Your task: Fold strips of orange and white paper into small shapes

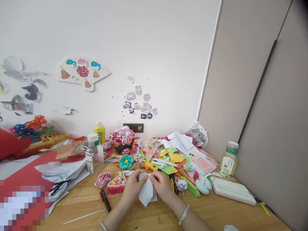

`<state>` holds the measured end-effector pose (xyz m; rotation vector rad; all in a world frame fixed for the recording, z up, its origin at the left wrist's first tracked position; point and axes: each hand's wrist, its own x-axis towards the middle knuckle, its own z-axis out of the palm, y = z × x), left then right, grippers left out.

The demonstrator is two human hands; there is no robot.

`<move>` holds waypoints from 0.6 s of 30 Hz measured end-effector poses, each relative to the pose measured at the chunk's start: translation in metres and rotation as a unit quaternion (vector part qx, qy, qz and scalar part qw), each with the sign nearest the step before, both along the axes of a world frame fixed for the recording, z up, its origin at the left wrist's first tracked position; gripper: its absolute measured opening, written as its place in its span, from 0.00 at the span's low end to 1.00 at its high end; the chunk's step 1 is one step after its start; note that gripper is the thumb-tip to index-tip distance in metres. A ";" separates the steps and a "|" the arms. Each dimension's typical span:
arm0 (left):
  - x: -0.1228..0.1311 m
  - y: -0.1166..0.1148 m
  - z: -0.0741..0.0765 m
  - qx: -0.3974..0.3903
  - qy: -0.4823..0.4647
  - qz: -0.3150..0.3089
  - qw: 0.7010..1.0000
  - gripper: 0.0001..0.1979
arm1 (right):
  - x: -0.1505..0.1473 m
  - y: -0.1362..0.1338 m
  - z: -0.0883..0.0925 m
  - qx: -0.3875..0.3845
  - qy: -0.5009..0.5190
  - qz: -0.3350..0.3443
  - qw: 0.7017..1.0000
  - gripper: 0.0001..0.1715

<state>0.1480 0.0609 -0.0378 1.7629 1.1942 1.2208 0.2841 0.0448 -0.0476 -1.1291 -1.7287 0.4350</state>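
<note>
My left hand and my right hand meet over the wooden table, both pinching the top of a folded white paper piece. The paper hangs down to a point between my wrists. A bracelet sits on my right wrist. A pink paper flower and a pink-and-red paper craft lie just left of my left hand. A black pen with a red tip lies in front of them.
Coloured paper scraps are heaped behind my hands. A clear bottle, a yellow bottle, a bunch of paper roses, a teal paper flower, a white box and a drink bottle stand around. Red paper lies left.
</note>
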 end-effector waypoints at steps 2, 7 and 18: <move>-0.001 0.001 0.000 -0.001 0.013 0.006 1.000 0.09 | 0.001 -0.001 0.000 0.001 -0.006 -0.004 1.000 0.12; -0.004 -0.001 0.003 0.053 0.067 -0.003 0.996 0.10 | 0.002 -0.002 0.003 0.066 -0.132 -0.039 0.988 0.09; -0.005 -0.005 0.010 0.009 0.043 0.080 0.996 0.09 | 0.005 -0.015 0.011 0.169 -0.223 -0.054 0.958 0.13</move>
